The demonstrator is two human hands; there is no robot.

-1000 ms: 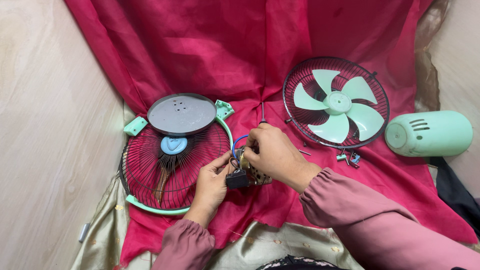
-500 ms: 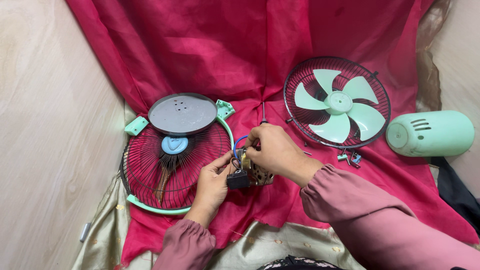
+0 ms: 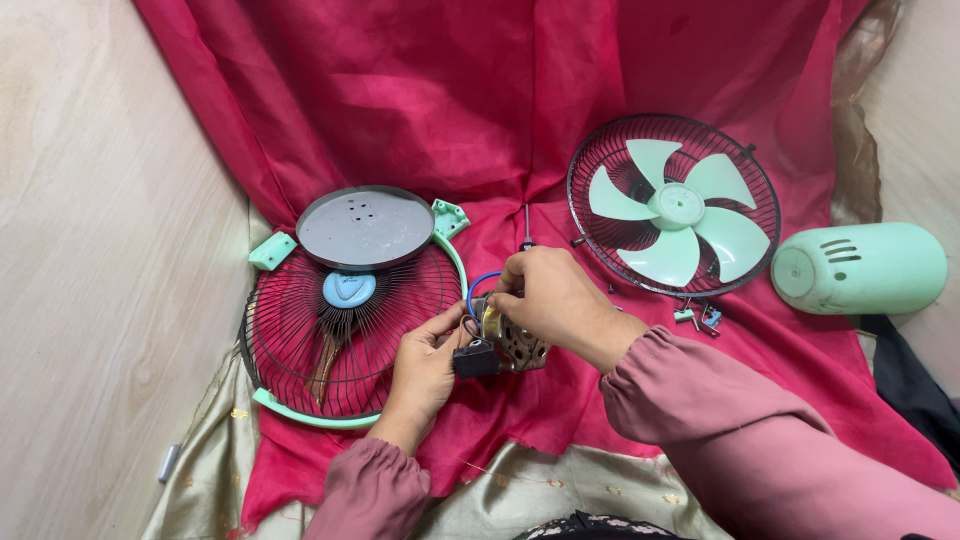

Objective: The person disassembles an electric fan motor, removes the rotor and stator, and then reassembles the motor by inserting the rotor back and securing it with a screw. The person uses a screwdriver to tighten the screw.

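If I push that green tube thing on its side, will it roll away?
Probably. The green motor cover is rounded and lies on its side, so a push could roll it. It looks like hollow plastic, likely light. The wrinkled red cloth may slow it.

Single head camera, steep downward look, close above red cloth [image 3: 420, 110]

Both arms wear long sleeves of a dusty pink, matte fabric. Each sleeve ends in a gathered cuff that puckers the cloth into small folds at the wrist. The left hand [image 3: 425, 365] and right hand [image 3: 555, 300] are bare, with no rings, watch or gloves showing.
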